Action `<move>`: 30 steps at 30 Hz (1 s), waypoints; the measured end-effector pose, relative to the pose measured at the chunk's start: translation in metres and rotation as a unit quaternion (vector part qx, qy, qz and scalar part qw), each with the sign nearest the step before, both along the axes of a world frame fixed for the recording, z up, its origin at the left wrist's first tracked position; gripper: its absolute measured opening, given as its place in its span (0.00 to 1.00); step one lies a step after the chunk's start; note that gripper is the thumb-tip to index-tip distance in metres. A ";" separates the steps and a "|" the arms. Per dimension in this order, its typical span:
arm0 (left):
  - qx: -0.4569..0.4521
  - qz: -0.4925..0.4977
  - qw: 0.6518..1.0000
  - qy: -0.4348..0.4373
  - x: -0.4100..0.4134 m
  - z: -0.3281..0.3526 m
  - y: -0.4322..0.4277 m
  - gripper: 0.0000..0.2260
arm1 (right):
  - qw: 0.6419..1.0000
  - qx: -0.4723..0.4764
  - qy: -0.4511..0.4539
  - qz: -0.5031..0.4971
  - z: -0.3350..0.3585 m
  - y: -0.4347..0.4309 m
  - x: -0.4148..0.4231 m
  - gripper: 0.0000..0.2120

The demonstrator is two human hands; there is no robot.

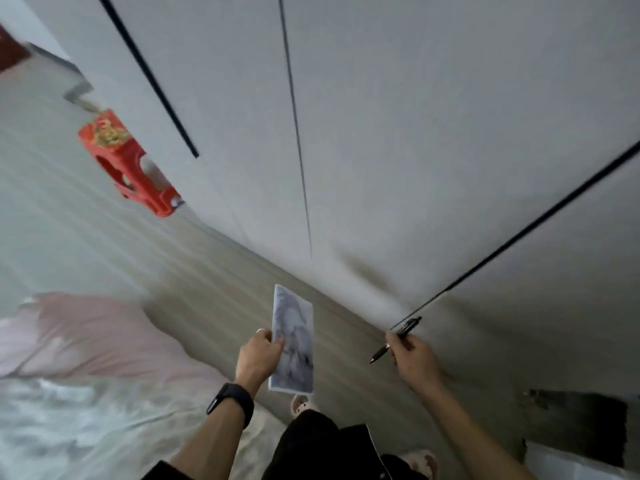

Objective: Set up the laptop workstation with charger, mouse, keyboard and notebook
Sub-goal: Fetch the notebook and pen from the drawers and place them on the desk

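Notebook: I see the notebook (pixel 293 341) held upright in the air over the floor (pixel 194 271), carried by nothing else. The left hand (pixel 259 355) is clamped on its left long edge, thumb across the marbled grey cover.
Handling: I judge it light, thin and a little bendy, so I would keep the pinch near the middle of that edge. The cover may be slick.
Pen: the right hand (pixel 414 358) is closed on a black pen (pixel 396 339), held near its middle, tip pointing down-left. I judge it light and stiff, and apt to roll once set down.
Writing: I can read none on the cover or the pen; the picture is blurred.
Around: wardrobe doors (pixel 415 133) ahead, pink bedding (pixel 86 334) at the left, and a red stool (pixel 128 164) on the floor by the doors. Gold marks on it are unreadable.
Workstation: I see no laptop or desk here.
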State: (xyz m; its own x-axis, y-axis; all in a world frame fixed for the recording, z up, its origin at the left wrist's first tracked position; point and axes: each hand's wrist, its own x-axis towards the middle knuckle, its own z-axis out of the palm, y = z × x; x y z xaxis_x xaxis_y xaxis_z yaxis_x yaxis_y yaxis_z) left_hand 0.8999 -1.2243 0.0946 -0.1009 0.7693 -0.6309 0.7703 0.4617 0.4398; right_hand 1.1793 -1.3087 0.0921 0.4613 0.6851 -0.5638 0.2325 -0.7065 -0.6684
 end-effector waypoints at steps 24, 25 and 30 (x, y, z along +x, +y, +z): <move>-0.007 0.579 0.795 -0.182 -0.318 0.025 0.182 0.20 | 0.906 -0.036 0.090 0.412 -0.003 0.404 -0.392 0.19; 0.001 0.601 0.771 -0.211 -0.331 0.028 0.198 0.20 | 0.900 -0.039 0.088 0.425 0.001 0.428 -0.412 0.19; 0.023 0.681 0.687 -0.254 -0.382 0.041 0.253 0.21 | 0.876 -0.025 0.106 0.469 0.016 0.520 -0.499 0.19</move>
State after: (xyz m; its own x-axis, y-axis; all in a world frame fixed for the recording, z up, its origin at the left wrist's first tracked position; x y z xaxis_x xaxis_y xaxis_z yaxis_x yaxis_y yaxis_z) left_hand 0.5179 -0.9716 0.1361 -0.5229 0.2001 -0.8286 -0.6191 0.5789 0.5306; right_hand 0.6802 -0.7888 0.1080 -0.4102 0.6784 -0.6096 0.6019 -0.3007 -0.7397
